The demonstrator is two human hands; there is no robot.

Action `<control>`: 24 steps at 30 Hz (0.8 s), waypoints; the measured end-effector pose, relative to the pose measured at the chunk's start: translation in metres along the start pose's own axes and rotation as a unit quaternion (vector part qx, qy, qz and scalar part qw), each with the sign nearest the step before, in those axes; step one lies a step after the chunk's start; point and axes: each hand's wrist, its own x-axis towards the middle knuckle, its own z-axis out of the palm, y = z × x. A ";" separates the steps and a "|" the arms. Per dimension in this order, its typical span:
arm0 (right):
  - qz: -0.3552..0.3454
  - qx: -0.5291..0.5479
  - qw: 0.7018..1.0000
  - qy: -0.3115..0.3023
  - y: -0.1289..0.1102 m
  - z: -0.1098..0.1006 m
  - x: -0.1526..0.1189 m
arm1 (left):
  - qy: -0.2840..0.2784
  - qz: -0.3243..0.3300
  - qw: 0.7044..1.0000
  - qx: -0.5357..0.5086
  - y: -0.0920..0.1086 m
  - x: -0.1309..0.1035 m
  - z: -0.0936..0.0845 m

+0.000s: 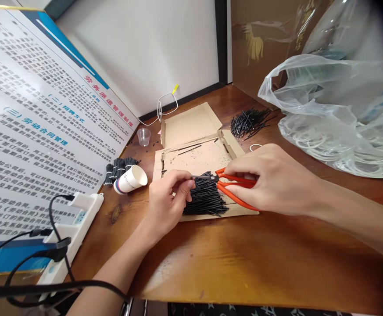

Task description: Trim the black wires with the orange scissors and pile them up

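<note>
My right hand (263,180) is wrapped round the orange-red handles of a pair of scissors (234,181), whose slim grey blades point left. The blade tips reach the fingertips of my left hand (171,193), which is closed in a pinch. What those fingers hold is too small and hidden to make out. Just below both hands, a dense bundle of thin black wire-like pieces (206,197) lies on an opened flat cardboard box (191,160).
A second heap of black pieces (248,123) lies behind, right. Leftward are a tipped paper cup (130,180), tied black bundles (117,169), a clear plastic cup (144,137) and a power strip (76,237). A plastic bag (336,114) of white cords stands right.
</note>
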 end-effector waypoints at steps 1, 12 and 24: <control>0.001 -0.003 1.000 -0.003 0.000 0.000 0.000 | -0.001 0.000 1.000 0.002 0.000 0.000 0.000; 0.002 0.008 0.999 0.040 0.000 -0.002 -0.001 | -0.002 -0.009 1.000 -0.003 -0.002 -0.001 0.000; -0.005 -0.003 1.000 0.004 0.001 0.000 -0.001 | 0.002 -0.018 1.000 -0.010 0.004 0.001 0.001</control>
